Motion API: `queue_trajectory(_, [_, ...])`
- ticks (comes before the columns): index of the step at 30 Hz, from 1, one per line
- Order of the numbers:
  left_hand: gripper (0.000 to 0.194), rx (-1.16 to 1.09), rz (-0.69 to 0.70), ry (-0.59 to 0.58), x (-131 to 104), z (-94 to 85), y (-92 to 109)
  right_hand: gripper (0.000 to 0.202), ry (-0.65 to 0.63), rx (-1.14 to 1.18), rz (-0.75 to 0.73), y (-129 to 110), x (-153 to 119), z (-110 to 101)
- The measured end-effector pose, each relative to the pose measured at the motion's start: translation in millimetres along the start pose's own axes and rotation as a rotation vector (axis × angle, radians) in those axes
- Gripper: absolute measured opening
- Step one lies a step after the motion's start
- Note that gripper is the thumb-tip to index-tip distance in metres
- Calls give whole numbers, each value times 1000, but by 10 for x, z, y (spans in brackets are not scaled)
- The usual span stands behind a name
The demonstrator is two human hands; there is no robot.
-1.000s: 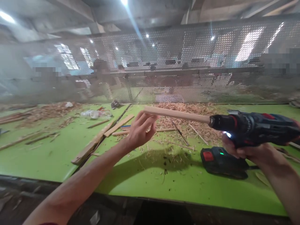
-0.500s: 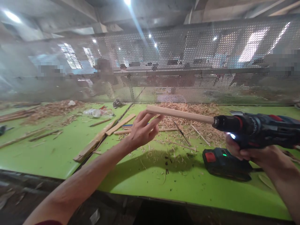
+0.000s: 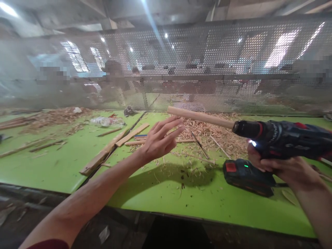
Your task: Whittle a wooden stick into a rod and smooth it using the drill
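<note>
My right hand (image 3: pixel 282 169) is wrapped round the handle of a dark cordless drill (image 3: pixel 290 138), whose small lamp is lit. A pale round wooden rod (image 3: pixel 201 117) sticks out of the drill's chuck (image 3: pixel 245 130) and points left, its free end tilted slightly up. Just below that free end is my left hand (image 3: pixel 162 138), fingers stretched and apart, holding nothing. Whether a fingertip still touches the rod I cannot tell. The drill's battery foot (image 3: pixel 249 176), with a red button and green lights, is low over the green table.
Curly wood shavings (image 3: pixel 223 138) cover the green table (image 3: pixel 166 197) behind the rod. Wooden strips (image 3: pixel 103 157) and a clear plastic bottle (image 3: pixel 107 121) lie to the left. A perforated metal screen (image 3: pixel 181 62) stands along the back, with blurred people beyond it.
My left hand has come off the rod's free end and its fingers have straightened below it. The rod's free end has tipped up a little; the drill has shifted slightly left.
</note>
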State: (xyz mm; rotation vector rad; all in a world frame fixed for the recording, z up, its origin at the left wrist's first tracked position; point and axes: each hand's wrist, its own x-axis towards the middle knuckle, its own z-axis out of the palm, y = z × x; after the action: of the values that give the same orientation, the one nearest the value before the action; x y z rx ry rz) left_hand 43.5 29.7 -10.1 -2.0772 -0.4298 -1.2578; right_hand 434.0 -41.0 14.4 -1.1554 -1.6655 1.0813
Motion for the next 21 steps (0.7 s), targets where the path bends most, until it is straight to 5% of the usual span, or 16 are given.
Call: queue_trajectory(21, [74,23,8,-86,-56,53,-12,37,8,93,-17,113,-6,-44])
